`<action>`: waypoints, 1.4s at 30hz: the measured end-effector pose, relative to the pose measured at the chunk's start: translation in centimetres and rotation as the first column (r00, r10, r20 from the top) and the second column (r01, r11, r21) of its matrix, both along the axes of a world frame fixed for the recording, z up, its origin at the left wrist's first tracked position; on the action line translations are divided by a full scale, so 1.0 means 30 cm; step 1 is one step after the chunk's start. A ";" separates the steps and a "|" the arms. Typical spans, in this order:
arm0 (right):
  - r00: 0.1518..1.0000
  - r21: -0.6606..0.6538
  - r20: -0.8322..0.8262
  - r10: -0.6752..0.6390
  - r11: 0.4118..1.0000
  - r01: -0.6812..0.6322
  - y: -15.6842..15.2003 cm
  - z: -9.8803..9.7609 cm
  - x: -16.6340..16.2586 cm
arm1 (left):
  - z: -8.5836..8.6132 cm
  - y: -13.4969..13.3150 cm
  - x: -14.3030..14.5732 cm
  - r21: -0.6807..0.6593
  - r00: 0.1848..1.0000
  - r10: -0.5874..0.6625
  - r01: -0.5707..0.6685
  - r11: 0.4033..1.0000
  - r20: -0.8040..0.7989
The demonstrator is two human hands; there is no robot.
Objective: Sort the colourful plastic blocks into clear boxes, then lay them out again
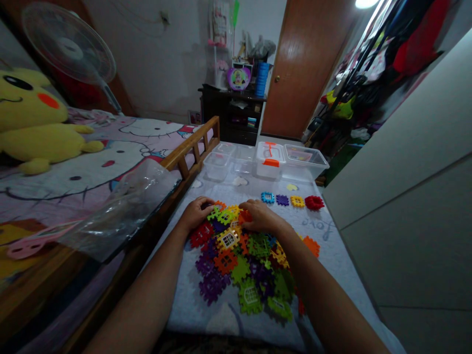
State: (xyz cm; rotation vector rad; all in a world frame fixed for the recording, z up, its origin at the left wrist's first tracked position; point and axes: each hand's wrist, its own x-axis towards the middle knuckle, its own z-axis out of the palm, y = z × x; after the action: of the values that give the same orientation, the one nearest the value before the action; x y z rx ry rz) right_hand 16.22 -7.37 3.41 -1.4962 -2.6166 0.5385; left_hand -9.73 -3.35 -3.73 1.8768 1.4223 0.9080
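A heap of colourful plastic building blocks, flat notched squares, lies on the bed sheet in front of me. My left hand point(199, 212) rests at the heap's far left edge, its fingers apart and slightly bent. Its fingertips touch the heap beside a light green block point(214, 213). At the far right side, the thumb and fingers of my right hand point(261, 216) close around an orange block point(244, 216). A yellow block with a white window point(228, 239) lies between the hands, nearer to me. Closer still is a green window block point(250, 296).
Beyond the heap stand a blue block point(267, 197), a purple block point(282, 200), a yellow block point(297, 201) and joined red blocks point(314, 203) in a row. Clear plastic boxes point(306, 164) are behind them. A wooden rail point(184, 152) borders the left, a white cabinet point(413, 196) the right.
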 end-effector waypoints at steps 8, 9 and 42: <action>0.998 -0.010 -0.041 -0.044 0.999 0.043 -0.020 -0.006 -0.004 | -0.019 0.005 -0.003 0.005 1.000 0.004 -0.004 1.000 0.009; 0.998 -0.013 -0.052 -0.047 0.999 0.046 -0.021 -0.003 -0.003 | -0.019 0.005 -0.004 0.002 1.000 -0.001 0.001 1.000 0.009; 0.916 0.133 0.139 -0.375 0.924 0.358 0.292 -0.027 0.172 | -0.027 0.008 -0.006 -0.036 1.000 0.005 -0.004 0.999 0.027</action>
State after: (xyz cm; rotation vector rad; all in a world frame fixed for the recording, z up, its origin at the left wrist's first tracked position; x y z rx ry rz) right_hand 21.38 1.40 2.60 -2.0048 -2.3320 0.2460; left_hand -9.92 -3.12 -4.53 1.8290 1.4179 0.9008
